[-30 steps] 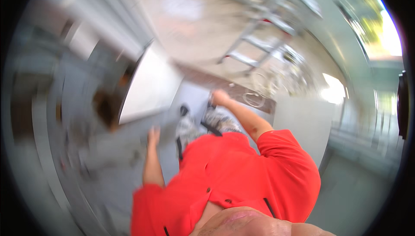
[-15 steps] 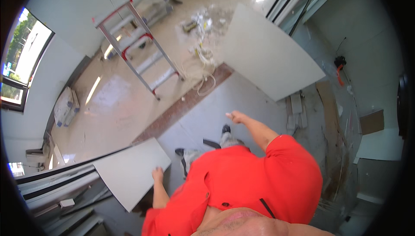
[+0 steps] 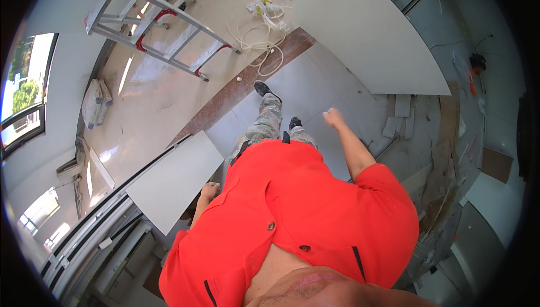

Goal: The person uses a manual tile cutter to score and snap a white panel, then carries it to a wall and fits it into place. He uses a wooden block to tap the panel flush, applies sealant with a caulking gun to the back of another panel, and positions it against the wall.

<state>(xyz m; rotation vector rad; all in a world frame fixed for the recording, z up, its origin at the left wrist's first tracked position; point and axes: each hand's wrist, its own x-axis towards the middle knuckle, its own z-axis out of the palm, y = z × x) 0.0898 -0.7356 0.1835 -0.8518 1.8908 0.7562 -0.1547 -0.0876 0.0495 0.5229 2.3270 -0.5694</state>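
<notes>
My right hand [image 3: 333, 117] hangs over the grey tiled floor [image 3: 329, 84] beside my body, fingers curled; I cannot make out whether anything is inside. My left hand [image 3: 211, 189] is low at my other side, near the edge of a white panel [image 3: 167, 182], its fingers also curled and their contents unclear; contact with the panel is unclear. A larger white panel [image 3: 360, 37] stands ahead on the right. My camouflage trousers and dark shoes show between the hands, one foot ahead of the other.
An aluminium stepladder [image 3: 169, 39] stands ahead left, with loose white cable [image 3: 270, 54] and plastic scraps beside it. Bags [image 3: 97, 104] lie along the left wall below a window. Board offcuts [image 3: 400, 115] and cardboard [image 3: 450, 110] lie on the right. Metal frame rails [image 3: 84, 239] run at lower left.
My body has turned sharply since a second ago, then moved forward between the panels. My left foot has stepped ahead. My right hand's fingers are more curled than half a second ago.
</notes>
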